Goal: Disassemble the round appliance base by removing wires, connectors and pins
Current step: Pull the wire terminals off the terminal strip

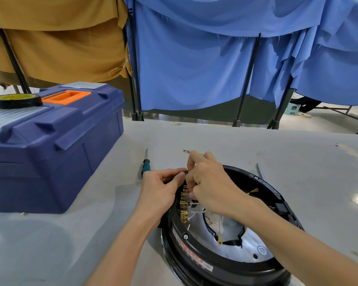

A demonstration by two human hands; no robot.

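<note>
The round black appliance base [196, 259] lies on the grey table with its underside up, showing a silver inner plate and a red-and-white label. A row of brass connectors [184, 205] with white wires [196, 212] runs along its left inner rim. My left hand [160, 189] grips the rim at the top left beside the connectors. My right hand [210, 182] reaches over the base, its fingers pinched on the topmost connector, which they hide. A loose yellow-tipped wire [253, 191] lies inside at the right.
A teal-handled screwdriver [146, 164] lies on the table just left of my hands. A second thin metal tool [260, 172] lies behind the base at right. A large blue toolbox [50, 145] with a tape roll [16, 100] stands at left.
</note>
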